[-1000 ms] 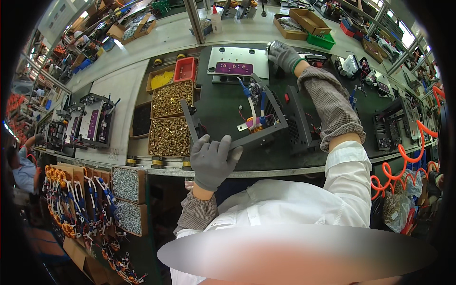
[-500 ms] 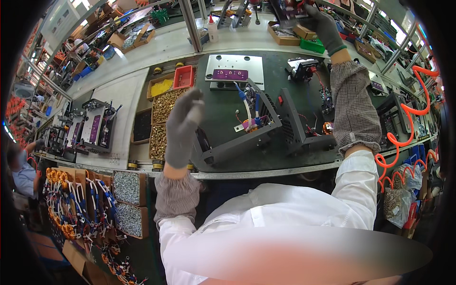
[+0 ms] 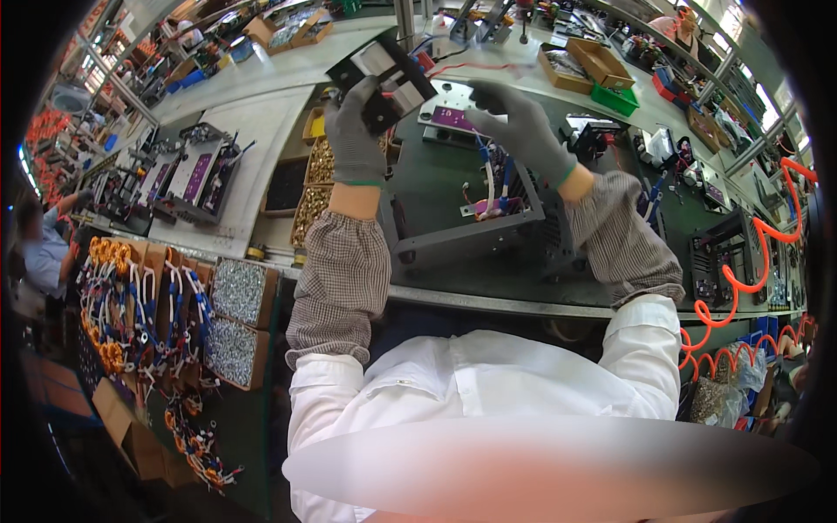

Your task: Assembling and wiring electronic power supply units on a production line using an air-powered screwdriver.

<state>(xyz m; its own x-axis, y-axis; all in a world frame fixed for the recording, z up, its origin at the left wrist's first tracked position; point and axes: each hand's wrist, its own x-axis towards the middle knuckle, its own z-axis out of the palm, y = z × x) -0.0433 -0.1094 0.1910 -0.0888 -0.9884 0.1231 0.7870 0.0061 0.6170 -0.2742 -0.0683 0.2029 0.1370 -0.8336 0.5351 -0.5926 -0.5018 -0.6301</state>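
My left hand (image 3: 356,139), in a grey glove, grips a flat black panel (image 3: 406,71) by its near side. The panel is raised and tilted over the bench, with pale rectangles on its face and red wires trailing off beyond it. To the right, my right hand (image 3: 523,131) is apart from the panel, gloved, with fingers and thumb spread. Below both hands stands a dark grey metal frame (image 3: 471,237) with blue and white cables (image 3: 490,179) inside. Behind it lies a silver plate (image 3: 436,132) with a purple strip, partly hidden by my right hand.
Boxes of brass fittings (image 3: 312,213) sit left of the frame. Partly built units (image 3: 196,174) rest at the left. Cable bundles (image 3: 139,305) and screw boxes (image 3: 235,292) are at lower left. A green bin (image 3: 615,100) stands far right; an orange coiled hose (image 3: 745,283) hangs at right.
The black panel has come from the far right to the left and is now in my left hand. My right hand has drawn back toward the middle and let go of it. The view has shifted slightly.
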